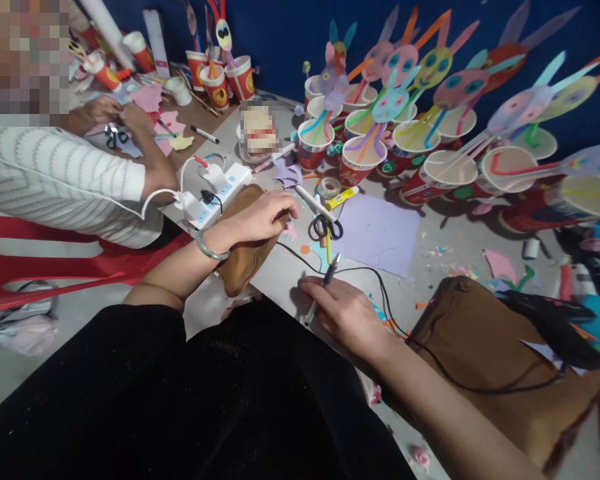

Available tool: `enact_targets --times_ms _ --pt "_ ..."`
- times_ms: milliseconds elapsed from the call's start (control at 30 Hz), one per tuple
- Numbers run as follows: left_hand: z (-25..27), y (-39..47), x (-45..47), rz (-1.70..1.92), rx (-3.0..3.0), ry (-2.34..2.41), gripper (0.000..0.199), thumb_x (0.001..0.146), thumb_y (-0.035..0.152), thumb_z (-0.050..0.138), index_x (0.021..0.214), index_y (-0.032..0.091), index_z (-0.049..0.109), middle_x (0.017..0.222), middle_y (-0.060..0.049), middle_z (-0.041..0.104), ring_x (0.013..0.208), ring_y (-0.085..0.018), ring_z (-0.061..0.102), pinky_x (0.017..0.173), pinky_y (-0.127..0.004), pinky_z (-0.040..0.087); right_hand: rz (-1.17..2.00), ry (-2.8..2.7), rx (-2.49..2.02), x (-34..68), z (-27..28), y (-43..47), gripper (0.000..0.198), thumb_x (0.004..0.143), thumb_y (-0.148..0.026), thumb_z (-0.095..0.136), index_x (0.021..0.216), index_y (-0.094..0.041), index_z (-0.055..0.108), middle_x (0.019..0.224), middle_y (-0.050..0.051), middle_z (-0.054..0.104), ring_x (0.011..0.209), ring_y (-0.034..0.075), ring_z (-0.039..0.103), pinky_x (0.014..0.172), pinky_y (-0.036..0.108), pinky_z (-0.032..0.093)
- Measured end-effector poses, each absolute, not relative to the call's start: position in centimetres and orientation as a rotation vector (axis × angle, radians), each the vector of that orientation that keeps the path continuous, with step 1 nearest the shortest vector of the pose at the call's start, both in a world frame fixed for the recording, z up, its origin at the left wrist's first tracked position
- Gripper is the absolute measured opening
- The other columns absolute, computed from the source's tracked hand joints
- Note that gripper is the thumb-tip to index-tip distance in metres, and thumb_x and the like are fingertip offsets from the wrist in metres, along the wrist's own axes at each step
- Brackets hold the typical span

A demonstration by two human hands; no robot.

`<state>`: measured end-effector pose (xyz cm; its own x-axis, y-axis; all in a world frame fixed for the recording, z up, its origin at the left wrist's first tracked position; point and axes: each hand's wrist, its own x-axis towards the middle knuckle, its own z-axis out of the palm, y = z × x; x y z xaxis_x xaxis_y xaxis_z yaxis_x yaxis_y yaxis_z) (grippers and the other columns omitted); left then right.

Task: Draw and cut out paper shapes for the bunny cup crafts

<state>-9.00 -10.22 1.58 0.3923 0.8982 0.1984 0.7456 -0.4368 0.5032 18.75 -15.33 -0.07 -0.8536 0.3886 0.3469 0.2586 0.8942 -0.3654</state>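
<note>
In my right hand point(347, 310) is a pen point(332, 269), gripped between thumb and fingers with its tip end pointing up and away. The hand is over the near edge of the grey table. My left hand point(265, 217), with a bangle point(212, 247) on its wrist, rests over a brown cloth item point(253, 260); its fingers are loosely bent and nothing shows in them. Between and beyond my hands lie black-handled scissors point(325, 228), a yellow glue stick point(342, 198), a roll of tape point(329, 187) and a sheet of purple paper point(380, 233).
Several paper cups point(364, 159) with rabbit-faced spoons stand along the blue wall. A white power strip point(223, 197) lies left of centre. A black cable point(385, 283) crosses the table to a brown bag point(480, 347). A co-worker's hands point(123, 113) work at far left.
</note>
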Motion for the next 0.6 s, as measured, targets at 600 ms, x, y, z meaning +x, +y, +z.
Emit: enact_targets --times_ms 600 --pt "2.4 -13.1 -7.3 0.041 2.871 1.178 0.035 0.098 0.021 0.047 0.126 0.031 0.066 0.13 -0.011 0.058 0.141 -0.033 0.035 0.119 -0.059 0.022 0.059 -2.745 -0.848 20.0 0.2 -13.0 0.018 0.094 -0.019 0.053 0.095 -0.017 0.071 0.068 0.004 0.064 0.066 0.018 0.055 0.065 0.029 0.034"
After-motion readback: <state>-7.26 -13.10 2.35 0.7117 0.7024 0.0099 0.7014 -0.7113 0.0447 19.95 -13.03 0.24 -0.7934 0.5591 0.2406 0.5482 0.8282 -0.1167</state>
